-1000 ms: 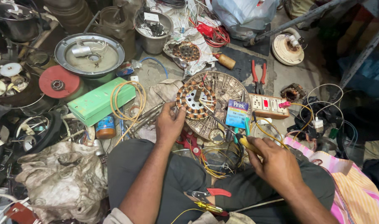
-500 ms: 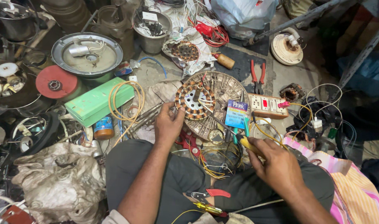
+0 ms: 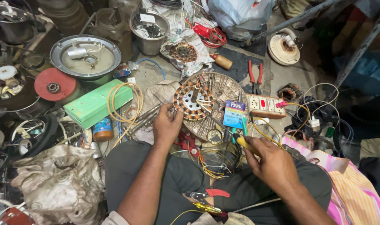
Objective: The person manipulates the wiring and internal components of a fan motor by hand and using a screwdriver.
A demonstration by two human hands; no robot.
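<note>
floor [image 3: 281, 79]: cluttered concrete | left hand [image 3: 167, 125]: gripping motor winding [image 3: 192, 100] edge | right hand [image 3: 271, 160]: closed on yellow-handled tool [image 3: 245, 143] right of winding | green box [image 3: 98, 104] left of it

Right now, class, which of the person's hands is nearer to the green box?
Left. The left hand rests by the motor winding, just right of the green box; the right hand is much farther right, gripping a yellow-handled tool.
</note>
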